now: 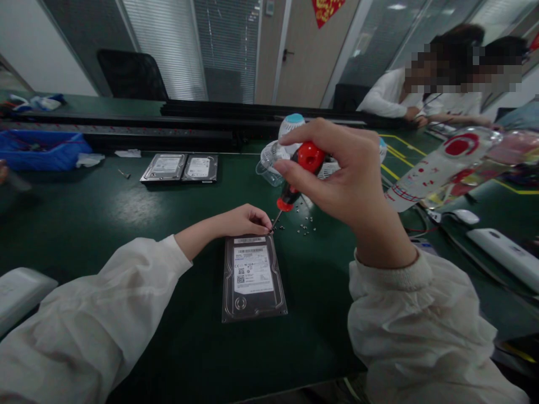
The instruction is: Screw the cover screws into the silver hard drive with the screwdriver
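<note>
A hard drive (252,269) lies label up on the green table in front of me. My right hand (343,168) grips a red and black screwdriver (290,193), its shaft slanting down to the drive's far right corner. Beside that tip, the fingers of my left hand (246,220) are pinched together at the drive's far edge. Whatever is between them is too small or hidden to make out. Several tiny loose screws (305,227) are scattered on the table just right of the tip.
Two more hard drives (168,166) lie side by side further back, near a blue bin (42,148). Clear plastic containers (272,160) stand behind my right hand. At right are bottles (446,163), a white power strip (505,255) and cables. Other people (391,95) sit at the far right.
</note>
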`<state>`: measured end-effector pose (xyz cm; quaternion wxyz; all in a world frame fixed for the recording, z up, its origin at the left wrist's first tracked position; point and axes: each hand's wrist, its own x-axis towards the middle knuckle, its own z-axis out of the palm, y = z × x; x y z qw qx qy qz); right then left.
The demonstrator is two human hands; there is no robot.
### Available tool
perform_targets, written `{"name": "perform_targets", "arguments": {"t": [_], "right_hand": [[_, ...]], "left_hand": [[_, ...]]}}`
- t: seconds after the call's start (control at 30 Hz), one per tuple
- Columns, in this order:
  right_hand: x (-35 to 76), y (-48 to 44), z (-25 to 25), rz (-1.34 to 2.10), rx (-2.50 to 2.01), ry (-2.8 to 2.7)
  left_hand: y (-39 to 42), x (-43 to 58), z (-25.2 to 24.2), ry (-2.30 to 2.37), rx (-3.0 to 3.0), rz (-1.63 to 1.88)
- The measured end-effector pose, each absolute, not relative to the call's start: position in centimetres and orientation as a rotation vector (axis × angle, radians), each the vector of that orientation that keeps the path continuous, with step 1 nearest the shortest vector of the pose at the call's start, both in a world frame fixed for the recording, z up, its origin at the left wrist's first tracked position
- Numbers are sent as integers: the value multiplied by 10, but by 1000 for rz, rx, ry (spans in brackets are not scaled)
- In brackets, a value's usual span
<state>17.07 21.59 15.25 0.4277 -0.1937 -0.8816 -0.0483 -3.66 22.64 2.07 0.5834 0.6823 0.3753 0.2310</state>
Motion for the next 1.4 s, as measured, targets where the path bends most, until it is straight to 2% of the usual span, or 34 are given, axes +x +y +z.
{"name": "perform_targets", "arguments": {"t": [0.27,0.43,0.6,0.8,0.97,1.1,1.27,1.4], "right_hand": [[174,212,158,-17,-422,-2276],[174,211,157,-71,-494,-2264],[175,212,157,67,-399,-2303],[175,211,159,-51,-475,-2290],[175,211,159,90,-432,-2299],[175,212,160,34,-463,-2267],[177,212,160,148,-411,-2319],[175,213,159,20,-448,-2278]], "left_hand": [[226,-38,19,895,1577,534],[227,-37,19,890,1569,537],[227,-37,18,892,1564,546],[227,-37,18,897,1575,542],[226,-37,19,895,1585,540],[226,-38,20,885,1592,537],[226,-39,20,881,1585,530],[226,-37,21,895,1578,538]]}}
